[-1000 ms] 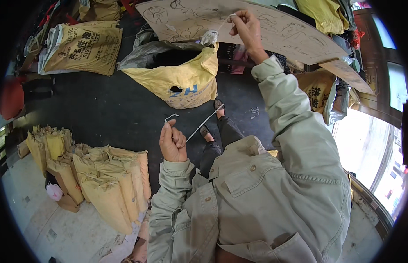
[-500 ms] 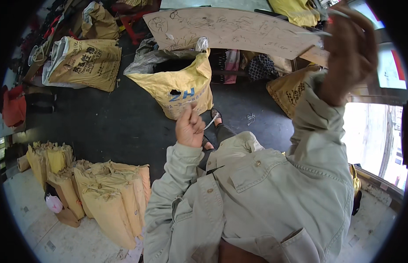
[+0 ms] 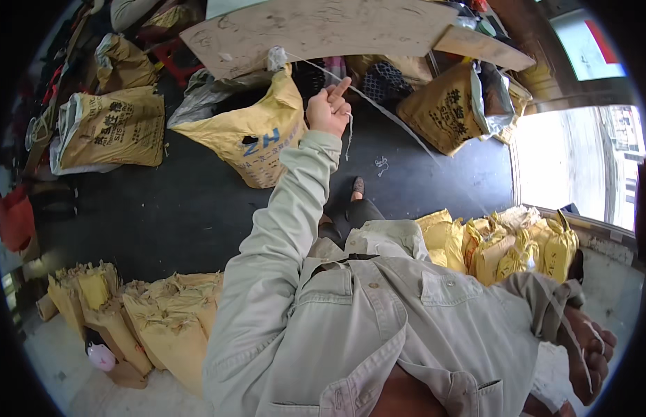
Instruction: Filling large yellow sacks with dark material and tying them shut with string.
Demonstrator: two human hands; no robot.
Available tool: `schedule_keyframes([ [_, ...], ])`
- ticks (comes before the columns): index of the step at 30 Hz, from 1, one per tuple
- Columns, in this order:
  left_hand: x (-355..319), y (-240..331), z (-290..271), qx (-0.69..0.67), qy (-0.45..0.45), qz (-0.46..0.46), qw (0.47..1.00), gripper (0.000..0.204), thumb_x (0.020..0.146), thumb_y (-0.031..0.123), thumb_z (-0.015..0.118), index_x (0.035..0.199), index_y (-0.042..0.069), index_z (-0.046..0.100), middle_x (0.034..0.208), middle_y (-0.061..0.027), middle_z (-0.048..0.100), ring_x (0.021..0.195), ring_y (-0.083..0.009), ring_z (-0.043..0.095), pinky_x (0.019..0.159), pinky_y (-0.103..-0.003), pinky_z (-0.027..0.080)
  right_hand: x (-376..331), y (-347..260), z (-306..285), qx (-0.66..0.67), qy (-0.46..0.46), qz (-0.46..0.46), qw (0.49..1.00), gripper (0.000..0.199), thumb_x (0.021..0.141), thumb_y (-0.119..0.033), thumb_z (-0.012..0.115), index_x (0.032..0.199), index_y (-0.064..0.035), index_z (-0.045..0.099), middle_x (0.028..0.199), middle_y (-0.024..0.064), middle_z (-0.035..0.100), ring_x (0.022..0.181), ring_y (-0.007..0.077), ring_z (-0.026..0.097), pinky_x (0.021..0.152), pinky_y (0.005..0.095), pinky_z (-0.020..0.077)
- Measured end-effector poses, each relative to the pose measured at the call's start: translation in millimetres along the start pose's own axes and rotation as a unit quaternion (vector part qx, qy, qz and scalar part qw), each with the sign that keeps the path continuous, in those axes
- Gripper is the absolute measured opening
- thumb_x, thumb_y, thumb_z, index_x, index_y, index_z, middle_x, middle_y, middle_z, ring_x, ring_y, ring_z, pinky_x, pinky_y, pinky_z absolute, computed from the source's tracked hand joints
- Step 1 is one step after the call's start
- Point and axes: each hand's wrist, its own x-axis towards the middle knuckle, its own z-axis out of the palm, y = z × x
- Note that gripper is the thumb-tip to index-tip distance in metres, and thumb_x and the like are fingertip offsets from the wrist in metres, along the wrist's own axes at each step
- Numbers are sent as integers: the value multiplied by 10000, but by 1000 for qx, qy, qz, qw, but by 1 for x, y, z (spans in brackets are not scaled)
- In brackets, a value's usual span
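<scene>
While white string (image 3: 399, 122) is stretched, in the head view, from the bunched corner of the yellow sack (image 3: 267, 118) out to the right, the hands are held well apart, strands being clasped by the left hand (image 3: 329, 110) near the sack and by the curled right hand (image 3: 591, 353) at lower right.

White glare through the opening (image 3: 576, 170) at my right; left hand (image 3: 328, 111) well lit, right hand (image 3: 590, 347) shadowed; fisheye bends edges, 4 corners black.
</scene>
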Motion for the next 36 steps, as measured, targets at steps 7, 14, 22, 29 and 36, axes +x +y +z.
schedule_keyframes([
  [7, 25, -20, -137, -2, 84, 99, 991, 200, 833, 154, 390, 836, 7, 526, 812, -98, 609, 355, -100, 352, 317, -227, 272, -3, -26, -15, -522, -135, 121, 834, 66, 761, -77, 531, 787, -16, 526, 581, 88, 541, 430, 163, 472, 422, 267, 425],
  [14, 80, -76, -78, -91, 135, 6, 987, 224, 852, 137, 328, 871, -48, 452, 968, -248, 551, 873, -363, 552, 772, -452, 485, -24, -18, -149, -511, 79, 182, 836, 110, 690, 19, 587, 787, 67, 568, 566, 91, 516, 445, 126, 460, 432, 228, 416],
  [22, 38, -17, 14, -158, -86, 121, 976, 157, 816, 62, 417, 892, -48, 498, 627, -73, 482, 528, -151, 457, 528, -274, 412, -107, 6, -323, -590, 109, 408, 688, 123, 715, 6, 581, 818, 74, 576, 644, 68, 549, 491, 123, 467, 441, 218, 397],
  [29, -159, 34, 46, 146, -124, 205, 960, 152, 874, 115, 402, 872, -15, 481, 543, 11, 317, 402, -71, 203, 397, -219, 182, -263, 43, -369, -450, -264, 693, 497, 178, 770, -155, 557, 898, -47, 616, 688, 26, 564, 498, 81, 424, 438, 212, 334],
  [36, -339, 72, 73, 337, -22, 311, 889, 159, 890, 106, 381, 935, -18, 470, 542, 17, 301, 401, -57, 220, 388, -208, 197, -493, 70, -296, -122, -471, 778, 396, 83, 726, -124, 524, 728, -89, 599, 566, 52, 547, 496, 120, 466, 466, 281, 378],
])
